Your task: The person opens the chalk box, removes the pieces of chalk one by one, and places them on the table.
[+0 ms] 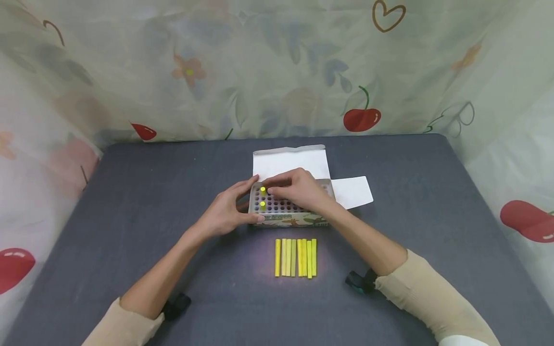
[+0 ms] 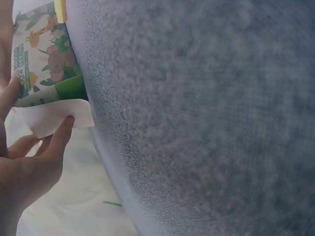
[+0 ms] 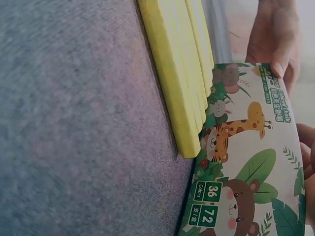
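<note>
A printed cardboard chalk box [image 1: 287, 221] stands with its lid folded back, a grid of round holes on top. Two yellow chalk sticks stand upright in its left part, a nearer chalk stick [image 1: 262, 205] and a farther chalk stick [image 1: 262, 191]. My left hand [image 1: 222, 211] grips the box's left end, thumb at the front and a finger at the back corner; in the left wrist view its fingers touch a white end flap [image 2: 54, 115]. Reaching over the holes, my right hand [image 1: 298, 190] pinches the farther chalk stick between thumb and index finger.
A row of several yellow and yellow-green chalk sticks [image 1: 295, 258] lies in front of the box. The white lid [image 1: 290, 163] extends behind it, and another white flap [image 1: 352, 191] sticks out right. Patterned cloth [image 1: 277, 72] surrounds the grey table [image 1: 151, 192].
</note>
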Motion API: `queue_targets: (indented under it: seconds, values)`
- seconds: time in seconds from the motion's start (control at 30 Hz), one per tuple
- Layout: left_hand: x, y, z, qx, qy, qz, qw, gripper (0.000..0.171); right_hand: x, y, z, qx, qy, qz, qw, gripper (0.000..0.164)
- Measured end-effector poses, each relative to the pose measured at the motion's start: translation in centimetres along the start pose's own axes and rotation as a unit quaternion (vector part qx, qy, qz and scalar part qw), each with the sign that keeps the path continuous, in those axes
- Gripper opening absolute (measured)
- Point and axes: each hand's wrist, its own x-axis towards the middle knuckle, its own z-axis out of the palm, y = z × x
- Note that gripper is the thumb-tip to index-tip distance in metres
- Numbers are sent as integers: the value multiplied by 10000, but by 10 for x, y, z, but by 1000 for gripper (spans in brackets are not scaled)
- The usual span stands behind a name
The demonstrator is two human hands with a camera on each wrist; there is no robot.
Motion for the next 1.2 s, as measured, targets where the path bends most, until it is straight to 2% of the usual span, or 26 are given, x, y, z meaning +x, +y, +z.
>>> queue_targets:
  seconds: [0.13, 0.4, 0.73, 1.2]
  values:
    - [-1, 0, 0, -31, -4, 9, 10000, 97, 2, 0, 2, -111, -85, 70, 9999, 25]
    - [-1, -1, -1, -70, -51, 71, 9999, 96, 6, -3, 8, -670, 39, 118, 9977, 26]
    - [0, 0, -1, -87, -32, 70, 9999, 95, 8, -7, 14, -1362, 238, -213, 9902, 22]
    - [0, -1, 1, -180, -4, 198, 9996, 95, 3, -6, 15, -1097, 507, -358, 9920, 14]
